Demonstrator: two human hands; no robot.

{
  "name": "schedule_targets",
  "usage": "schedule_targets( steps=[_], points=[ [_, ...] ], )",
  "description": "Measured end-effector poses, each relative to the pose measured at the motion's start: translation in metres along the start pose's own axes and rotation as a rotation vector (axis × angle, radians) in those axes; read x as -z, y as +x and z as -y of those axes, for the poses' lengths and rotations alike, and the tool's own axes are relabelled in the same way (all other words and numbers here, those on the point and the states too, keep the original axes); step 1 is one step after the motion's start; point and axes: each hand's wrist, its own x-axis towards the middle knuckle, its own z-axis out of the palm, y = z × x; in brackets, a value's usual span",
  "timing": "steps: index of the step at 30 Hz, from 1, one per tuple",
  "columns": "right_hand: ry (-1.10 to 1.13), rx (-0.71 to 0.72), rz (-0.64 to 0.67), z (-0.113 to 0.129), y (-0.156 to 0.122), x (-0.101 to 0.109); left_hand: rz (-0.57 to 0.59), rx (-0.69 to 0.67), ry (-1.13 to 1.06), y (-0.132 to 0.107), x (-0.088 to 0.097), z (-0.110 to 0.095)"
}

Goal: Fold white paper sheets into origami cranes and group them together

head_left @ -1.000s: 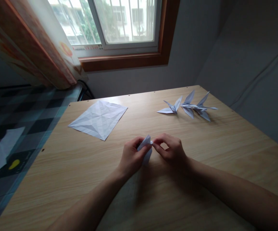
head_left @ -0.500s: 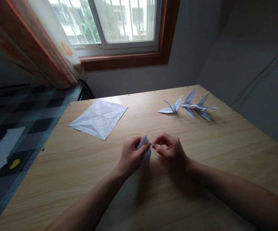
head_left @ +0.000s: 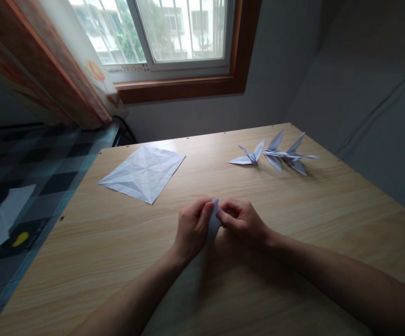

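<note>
My left hand [head_left: 192, 228] and my right hand [head_left: 242, 223] meet over the middle of the wooden table [head_left: 293, 219]. Both pinch a small folded piece of white paper [head_left: 213, 223] held between them; only a narrow strip of it shows between the fingers. The left thumb and fingers close on its left side. On its top right edge the right fingertips press. The hands touch each other at the paper.
A creased, unfolded white paper square [head_left: 143, 173] lies flat at the table's back left. Two or three finished paper cranes [head_left: 274, 154] stand at the back right. A bed with a checked cover [head_left: 24, 186] borders the table's left edge. The window and curtain are behind.
My hands have drawn closer together and slightly lower. The folded paper, which stuck up above the fingers before, is now mostly covered by them.
</note>
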Motion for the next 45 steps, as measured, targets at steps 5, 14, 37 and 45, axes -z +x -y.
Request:
schedule_targets(
  steps=[5,14,37,45],
  points=[
    [0.171,-0.075,-0.066,0.003,0.002,0.003,-0.005,0.046,0.057,-0.001,0.001,0.001],
    [0.325,-0.158,0.099,0.0,0.002,0.0,0.02,0.076,0.074,-0.001,0.002,-0.005],
    [0.001,0.369,0.096,0.008,-0.003,0.006,0.165,-0.111,-0.188,-0.005,0.004,0.003],
    [0.093,0.21,0.052,0.001,-0.004,0.003,0.223,-0.115,-0.088,-0.006,0.004,-0.005]
  ],
)
